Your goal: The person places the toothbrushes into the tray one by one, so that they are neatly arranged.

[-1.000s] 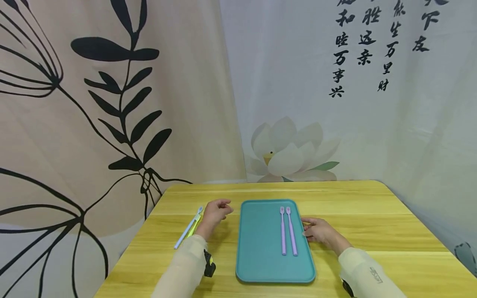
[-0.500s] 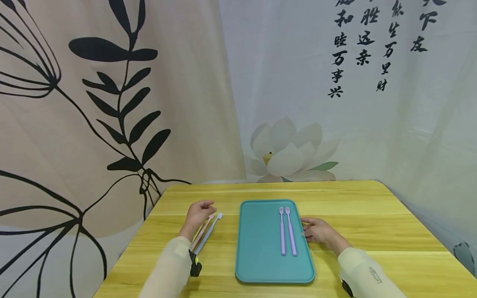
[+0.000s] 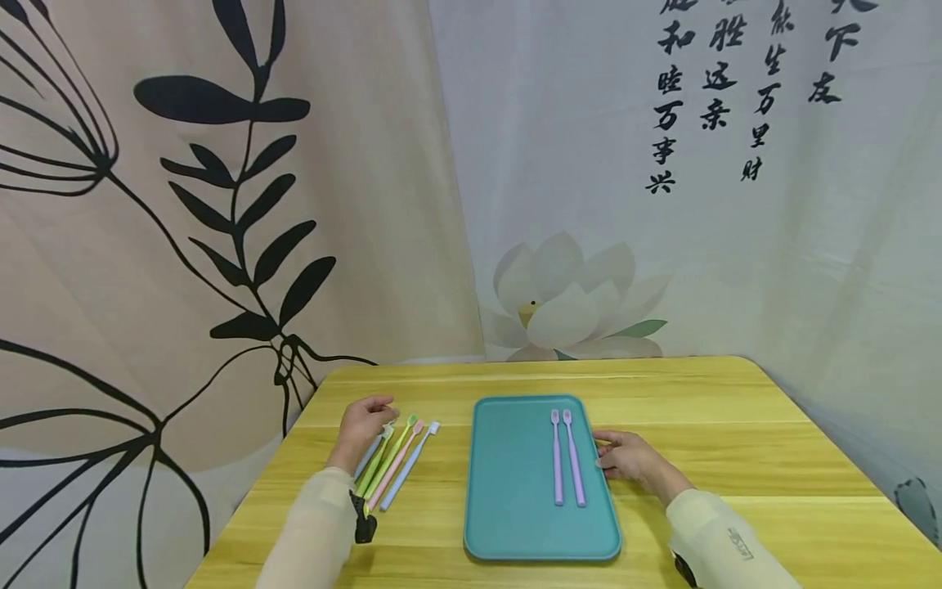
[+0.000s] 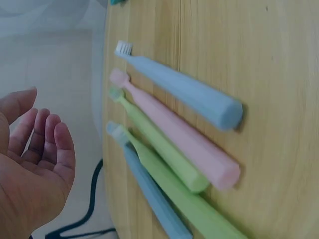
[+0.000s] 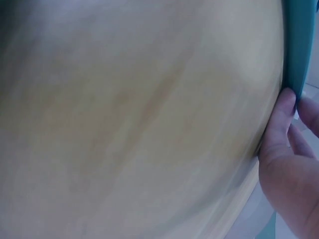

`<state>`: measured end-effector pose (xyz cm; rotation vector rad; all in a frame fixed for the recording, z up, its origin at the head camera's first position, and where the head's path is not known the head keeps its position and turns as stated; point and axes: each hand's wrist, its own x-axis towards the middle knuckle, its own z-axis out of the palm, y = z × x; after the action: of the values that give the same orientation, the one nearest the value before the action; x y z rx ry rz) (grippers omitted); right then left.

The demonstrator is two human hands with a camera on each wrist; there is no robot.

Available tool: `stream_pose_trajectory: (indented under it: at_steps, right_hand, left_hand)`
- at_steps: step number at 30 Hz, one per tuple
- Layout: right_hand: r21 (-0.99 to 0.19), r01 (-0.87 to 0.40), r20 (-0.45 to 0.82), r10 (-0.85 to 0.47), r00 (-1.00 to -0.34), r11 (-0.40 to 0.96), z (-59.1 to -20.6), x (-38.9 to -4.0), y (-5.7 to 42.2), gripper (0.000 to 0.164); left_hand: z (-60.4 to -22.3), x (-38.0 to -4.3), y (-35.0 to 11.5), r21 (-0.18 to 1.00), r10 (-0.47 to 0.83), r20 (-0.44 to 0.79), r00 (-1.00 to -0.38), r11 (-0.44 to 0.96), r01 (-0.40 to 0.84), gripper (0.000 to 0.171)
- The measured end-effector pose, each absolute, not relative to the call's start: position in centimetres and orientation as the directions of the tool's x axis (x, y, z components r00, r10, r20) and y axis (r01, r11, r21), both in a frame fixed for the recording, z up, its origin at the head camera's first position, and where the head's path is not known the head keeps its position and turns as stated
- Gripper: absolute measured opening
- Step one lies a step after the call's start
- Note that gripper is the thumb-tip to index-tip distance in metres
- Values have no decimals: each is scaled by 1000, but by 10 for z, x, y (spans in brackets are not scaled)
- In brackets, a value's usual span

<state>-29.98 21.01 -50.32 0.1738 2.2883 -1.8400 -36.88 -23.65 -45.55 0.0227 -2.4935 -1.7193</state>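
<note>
My left hand (image 3: 361,427) hovers over the left ends of a fanned group of toothbrushes, its fingers loosely bent and holding nothing. In the left wrist view lie a light blue toothbrush (image 4: 184,92), a pink one (image 4: 182,132), two green toothbrushes (image 4: 159,144) and another blue toothbrush (image 4: 152,194), side by side on the wood. On the teal tray (image 3: 511,491), two purple toothbrushes (image 3: 558,470) lie parallel near the right side, heads away from me. My right hand (image 3: 634,458) grips the tray's right rim between thumb and fingers; the right wrist view shows fingertips at that edge.
Everything lies on a yellow wood-grain table (image 3: 736,458). Bare wood separates the loose toothbrushes from the tray. A printed curtain (image 3: 383,204) hangs behind the table's far edge. A dark cable (image 4: 92,199) runs beyond the table edge in the left wrist view.
My left hand has moved left, away from the tray, uncovering the toothbrushes, which now lie spread in a fan. The right hand, the tray and the purple toothbrushes have stayed put.
</note>
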Motion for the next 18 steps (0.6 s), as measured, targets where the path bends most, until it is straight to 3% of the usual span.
stream_pose_trajectory:
  at_steps: [18]
  right_hand:
    - [-949, 215, -226, -23, -974, 231, -502, -300, 209, 59]
  left_hand:
    - [-474, -365, -274, 901, -136, 1, -991, 431, -58, 41]
